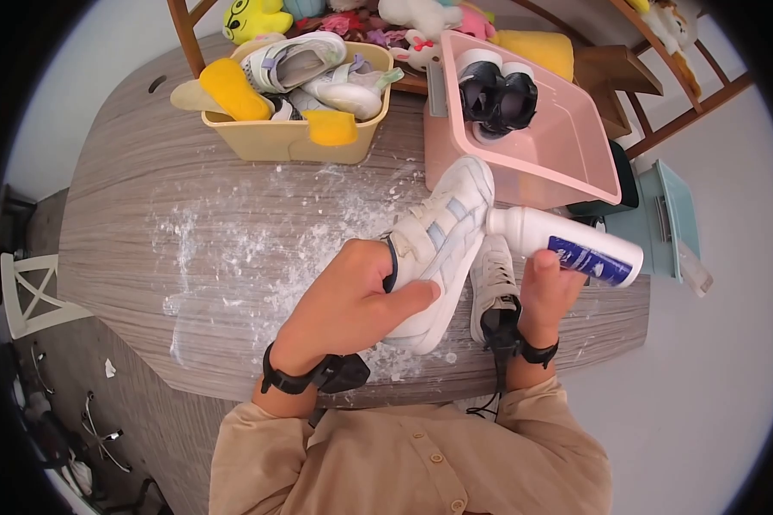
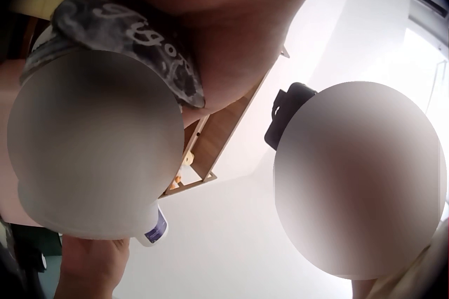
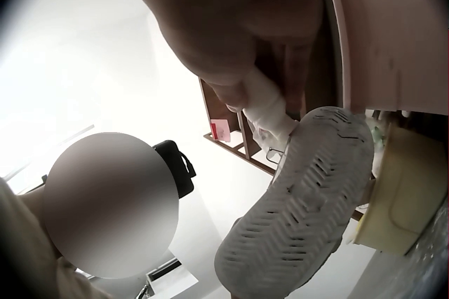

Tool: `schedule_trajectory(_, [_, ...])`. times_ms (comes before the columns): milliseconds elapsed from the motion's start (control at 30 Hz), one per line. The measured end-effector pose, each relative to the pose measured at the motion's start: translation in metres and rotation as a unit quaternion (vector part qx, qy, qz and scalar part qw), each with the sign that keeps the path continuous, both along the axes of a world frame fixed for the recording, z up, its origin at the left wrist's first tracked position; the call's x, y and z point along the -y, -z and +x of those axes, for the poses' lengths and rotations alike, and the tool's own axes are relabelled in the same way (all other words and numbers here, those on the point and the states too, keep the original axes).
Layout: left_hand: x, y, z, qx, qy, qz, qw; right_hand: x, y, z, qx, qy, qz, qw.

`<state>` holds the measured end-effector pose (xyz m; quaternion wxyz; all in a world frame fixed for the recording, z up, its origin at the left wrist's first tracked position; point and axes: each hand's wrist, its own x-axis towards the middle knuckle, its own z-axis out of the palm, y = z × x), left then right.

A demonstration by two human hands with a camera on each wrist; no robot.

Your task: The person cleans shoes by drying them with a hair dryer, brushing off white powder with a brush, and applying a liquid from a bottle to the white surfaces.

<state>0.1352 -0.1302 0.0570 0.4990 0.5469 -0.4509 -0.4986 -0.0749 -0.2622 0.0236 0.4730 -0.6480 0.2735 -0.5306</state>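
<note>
A white sneaker (image 1: pixel 445 225) with pale blue patches is raised over the table, toe pointing away. My left hand (image 1: pixel 339 296) grips it near the heel, thumb along its side and the other fingers hidden. Dark lettered lining shows inside the shoe collar (image 2: pixel 140 36) in the left wrist view. My right hand (image 1: pixel 546 296) holds a white plastic bottle (image 1: pixel 528 230) with a blue label, tipped sideways, its top end right at the sneaker's side. The ridged sole (image 3: pixel 302 204) shows in the right wrist view. The other sneaker (image 1: pixel 492 276) stands on the table below the bottle.
White powdery residue (image 1: pixel 232 249) is scattered over the wooden table (image 1: pixel 120 215). Behind stands a yellow bin (image 1: pixel 275 150) of shoes and yellow cloths. A pink bin (image 1: pixel 567 146) contains dark shoes (image 1: pixel 498 94). Plush toys (image 1: pixel 421 17) sit at the back; a teal box (image 1: pixel 661 223) stands right.
</note>
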Motion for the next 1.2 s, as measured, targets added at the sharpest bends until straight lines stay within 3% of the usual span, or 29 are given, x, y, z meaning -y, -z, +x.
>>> schedule_trajectory(100, [0.000,-0.002,-0.001,-0.092,0.006,-0.025,0.995,0.009,-0.003,0.000,0.136,-0.065,0.096,0.984])
schedule_trajectory(167, [0.000,-0.003,0.002,-0.082,0.042,-0.011,0.996,0.014,-0.007,-0.004,0.203,-0.133,0.185,0.952])
schedule_trajectory(200, [0.001,-0.002,0.003,-0.077,0.061,-0.004,0.995,0.016,-0.010,0.000,0.252,-0.121,0.244,0.929])
schedule_trajectory(367, [0.009,0.000,-0.011,-0.105,0.061,-0.045,0.992,0.018,-0.019,0.014,0.307,-0.229,0.387,0.839])
schedule_trajectory(500, [0.018,0.011,-0.013,-0.131,0.102,-0.003,0.986,0.019,-0.019,0.011,0.332,-0.229,0.394,0.826])
schedule_trajectory(567, [0.020,0.018,-0.015,-0.147,0.063,0.022,0.987,0.020,-0.017,0.010,0.342,-0.229,0.389,0.824])
schedule_trajectory(700, [0.028,0.016,0.000,-0.238,0.085,0.100,0.962,0.016,-0.016,0.010,0.325,-0.209,0.340,0.857])
schedule_trajectory(867, [0.029,0.024,-0.005,-0.167,0.044,0.044,0.984,0.010,-0.012,0.014,0.310,-0.211,0.242,0.895])
schedule_trajectory(967, [0.023,0.018,-0.010,-0.175,0.008,0.002,0.984,0.010,-0.006,0.013,0.256,-0.128,0.137,0.949])
schedule_trajectory(1067, [0.019,0.013,-0.006,-0.190,-0.029,-0.019,0.981,0.008,-0.009,-0.005,0.115,-0.054,0.045,0.991])
schedule_trajectory(1200, [0.019,0.010,-0.009,-0.197,-0.080,-0.036,0.976,-0.003,-0.006,0.001,0.077,0.008,-0.047,0.996])
